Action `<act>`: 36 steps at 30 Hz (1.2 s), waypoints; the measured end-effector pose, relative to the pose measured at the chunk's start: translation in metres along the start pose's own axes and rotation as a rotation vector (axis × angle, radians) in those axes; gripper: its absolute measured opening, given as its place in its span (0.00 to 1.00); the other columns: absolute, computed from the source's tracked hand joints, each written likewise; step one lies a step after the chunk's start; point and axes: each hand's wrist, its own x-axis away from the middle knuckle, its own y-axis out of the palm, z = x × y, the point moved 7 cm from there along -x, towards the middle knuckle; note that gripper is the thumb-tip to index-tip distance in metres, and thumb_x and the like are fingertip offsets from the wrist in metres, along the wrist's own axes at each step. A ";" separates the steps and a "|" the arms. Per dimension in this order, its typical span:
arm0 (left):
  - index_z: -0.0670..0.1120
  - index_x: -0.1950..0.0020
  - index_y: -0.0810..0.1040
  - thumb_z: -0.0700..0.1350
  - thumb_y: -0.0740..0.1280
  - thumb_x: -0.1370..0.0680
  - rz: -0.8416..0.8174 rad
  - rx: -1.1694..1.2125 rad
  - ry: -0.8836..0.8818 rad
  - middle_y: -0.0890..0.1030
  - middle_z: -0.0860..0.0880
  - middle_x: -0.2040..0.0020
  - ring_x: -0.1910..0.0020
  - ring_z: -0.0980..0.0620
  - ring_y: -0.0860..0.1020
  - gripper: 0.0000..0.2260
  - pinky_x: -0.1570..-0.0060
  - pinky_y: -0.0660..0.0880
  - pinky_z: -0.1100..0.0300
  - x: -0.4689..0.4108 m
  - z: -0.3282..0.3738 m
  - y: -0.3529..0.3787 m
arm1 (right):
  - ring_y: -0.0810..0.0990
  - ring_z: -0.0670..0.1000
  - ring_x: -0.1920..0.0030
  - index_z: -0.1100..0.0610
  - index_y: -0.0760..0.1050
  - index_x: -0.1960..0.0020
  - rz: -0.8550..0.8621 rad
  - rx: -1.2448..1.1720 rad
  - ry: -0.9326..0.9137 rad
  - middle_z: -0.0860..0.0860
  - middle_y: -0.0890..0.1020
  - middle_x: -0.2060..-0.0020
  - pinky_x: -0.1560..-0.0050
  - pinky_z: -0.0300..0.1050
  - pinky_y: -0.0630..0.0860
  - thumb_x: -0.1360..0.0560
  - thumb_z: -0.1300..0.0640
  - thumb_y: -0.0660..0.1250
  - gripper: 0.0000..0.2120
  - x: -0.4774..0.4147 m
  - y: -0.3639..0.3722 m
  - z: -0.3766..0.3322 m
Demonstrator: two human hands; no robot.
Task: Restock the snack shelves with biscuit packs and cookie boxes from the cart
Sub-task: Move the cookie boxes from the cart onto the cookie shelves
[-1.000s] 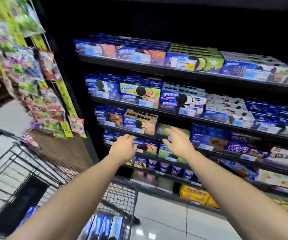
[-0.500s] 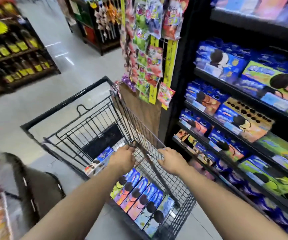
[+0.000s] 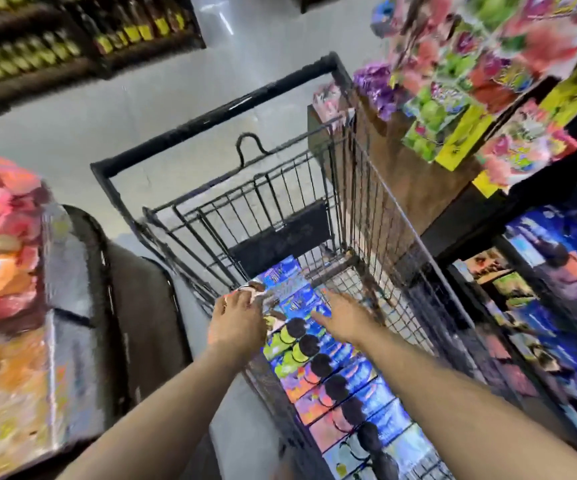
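Cookie boxes (image 3: 336, 393) fill the cart (image 3: 360, 188); both arms reach in, right hand (image 3: 344, 315) spread open, left hand (image 3: 237, 323) blurred, grip unclear.

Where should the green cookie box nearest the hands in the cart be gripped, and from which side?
By its two short ends, from straight above. The green cookie box lies packed against its neighbours in the row, so its long sides look blocked, and the wire walls of the cart close off a sideways reach. The left hand and right hand flank it.
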 end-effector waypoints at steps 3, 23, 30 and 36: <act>0.46 0.19 0.49 0.51 0.61 0.21 -0.153 -0.048 -0.064 0.55 0.40 0.20 0.22 0.37 0.54 0.35 0.25 0.56 0.41 -0.035 -0.006 0.045 | 0.75 0.58 0.33 0.55 0.66 0.25 -0.004 -0.159 0.010 0.57 0.75 0.31 0.35 0.47 0.71 0.22 0.45 0.68 0.29 -0.058 0.025 -0.011; 0.35 0.23 0.31 0.53 0.59 0.19 -0.580 0.184 -0.218 0.32 0.34 0.22 0.22 0.31 0.39 0.42 0.27 0.48 0.31 -0.109 0.012 0.112 | 0.81 0.45 0.53 0.48 0.72 0.43 0.115 -0.876 0.269 0.44 0.85 0.63 0.45 0.52 0.76 0.41 0.22 0.66 0.38 -0.193 0.086 0.009; 0.38 0.21 0.33 0.50 0.63 0.20 -0.479 0.268 -0.267 0.37 0.32 0.21 0.21 0.31 0.44 0.44 0.25 0.53 0.39 -0.112 0.013 0.100 | 0.75 0.45 0.73 0.44 0.63 0.35 0.249 -1.421 0.341 0.48 0.79 0.64 0.68 0.43 0.71 0.45 0.36 0.79 0.45 -0.186 0.106 -0.015; 0.46 0.22 0.55 0.47 0.62 0.22 -0.311 0.402 -0.219 0.57 0.38 0.24 0.25 0.35 0.60 0.31 0.30 0.62 0.41 -0.109 0.011 0.087 | 0.82 0.52 0.63 0.49 0.67 0.34 0.236 -1.506 0.400 0.56 0.84 0.48 0.63 0.50 0.80 0.35 0.51 0.81 0.35 -0.161 0.118 -0.011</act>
